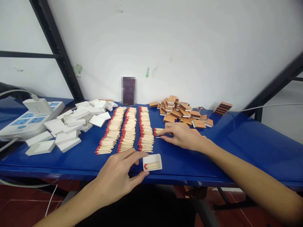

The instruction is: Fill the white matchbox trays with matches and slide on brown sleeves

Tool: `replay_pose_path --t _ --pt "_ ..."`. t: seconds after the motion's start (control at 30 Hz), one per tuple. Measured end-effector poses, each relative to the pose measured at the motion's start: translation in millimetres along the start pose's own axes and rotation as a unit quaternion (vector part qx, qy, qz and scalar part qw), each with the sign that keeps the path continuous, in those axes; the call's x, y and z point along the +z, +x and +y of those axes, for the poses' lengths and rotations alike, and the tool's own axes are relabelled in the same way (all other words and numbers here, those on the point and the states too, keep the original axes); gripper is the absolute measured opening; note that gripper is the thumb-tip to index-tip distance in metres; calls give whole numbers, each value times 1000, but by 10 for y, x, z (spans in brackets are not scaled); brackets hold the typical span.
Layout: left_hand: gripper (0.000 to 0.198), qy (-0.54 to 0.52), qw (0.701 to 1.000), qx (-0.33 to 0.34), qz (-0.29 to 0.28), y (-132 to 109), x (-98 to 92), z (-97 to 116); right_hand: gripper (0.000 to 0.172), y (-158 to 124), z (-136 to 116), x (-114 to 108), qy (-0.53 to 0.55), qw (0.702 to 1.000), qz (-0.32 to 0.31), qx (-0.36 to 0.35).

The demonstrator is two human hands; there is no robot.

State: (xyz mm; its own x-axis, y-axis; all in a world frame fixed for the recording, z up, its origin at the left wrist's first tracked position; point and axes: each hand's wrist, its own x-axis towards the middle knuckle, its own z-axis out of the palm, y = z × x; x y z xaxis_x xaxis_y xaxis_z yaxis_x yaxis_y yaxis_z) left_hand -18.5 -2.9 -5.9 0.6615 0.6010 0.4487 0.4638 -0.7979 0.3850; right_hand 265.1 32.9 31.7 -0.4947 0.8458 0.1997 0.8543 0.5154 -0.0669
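Note:
Between the thumb and fingers of my left hand [119,171] is a small white matchbox tray [157,158], near the table's front edge. Several red-headed matches [152,165] lie inside it along the near side. My right hand [181,135] is at a short group of matches [158,131], its thumb and index finger pinched on a match [157,136]. Left of that hand run three long rows of matches, the right row [145,130], the middle row [127,130] and the left row [111,130], all with red heads pointing left.
White empty trays [68,126] are heaped at the left beside a power strip [30,121] with a plugged-in charger. Brown matchbox sleeves [180,112] lie piled at the back right, with a small stack [222,108] farther right. A dark pixelated rectangle [129,91] leans on the wall.

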Motion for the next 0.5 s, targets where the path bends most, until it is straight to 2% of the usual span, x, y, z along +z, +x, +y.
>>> replay_pose_path --t 0.23,0.4,0.5 --pt "33 3 1000 -5 -5 -7 -3 -11 19 19 -17 -1 61 998 3 16" --pt "33 6 1000 -1 -5 0 -2 1 19 18 -63 -76 125 989 -62 57" --pt "32 3 1000 2 -1 4 2 3 20 -1 -80 -99 130 987 -83 49"
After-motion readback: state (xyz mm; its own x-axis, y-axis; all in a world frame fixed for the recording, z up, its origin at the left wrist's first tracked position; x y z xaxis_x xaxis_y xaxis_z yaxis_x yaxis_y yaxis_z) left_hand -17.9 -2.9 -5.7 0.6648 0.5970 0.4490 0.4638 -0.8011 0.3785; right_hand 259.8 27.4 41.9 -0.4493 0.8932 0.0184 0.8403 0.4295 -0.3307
